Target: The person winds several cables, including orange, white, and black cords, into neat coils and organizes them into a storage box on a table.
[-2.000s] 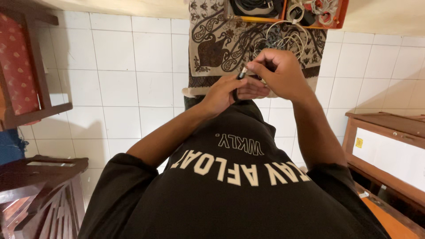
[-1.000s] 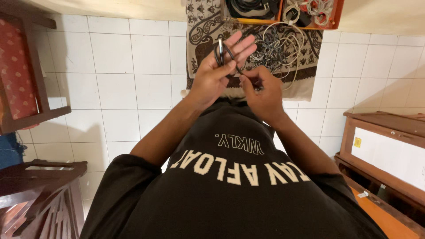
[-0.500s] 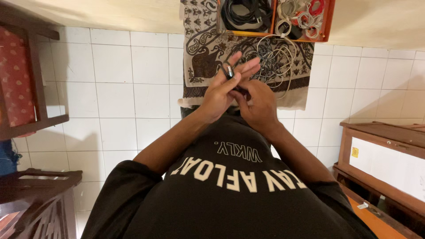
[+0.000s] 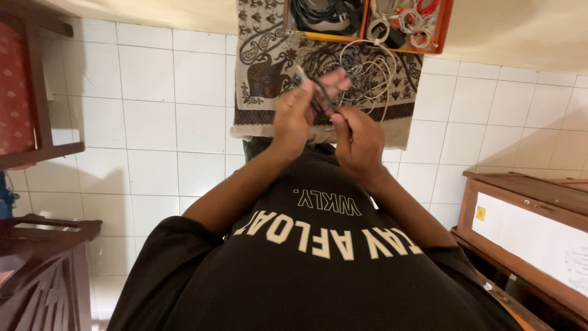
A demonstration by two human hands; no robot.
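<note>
Dark cable (image 4: 320, 98), pinched in left hand (image 4: 297, 119), right hand (image 4: 360, 138) grip closed on it

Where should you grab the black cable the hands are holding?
Probably on the bare stretch of the black cable between the left hand and the right hand, coming from the side. It runs slanted there, thin and uncovered, so a pinch grip fits. Its ends look tucked under fingers.

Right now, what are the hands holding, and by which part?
Both hands, left hand and right hand, hold a thin dark cable; left near its end, right lower down.
</note>
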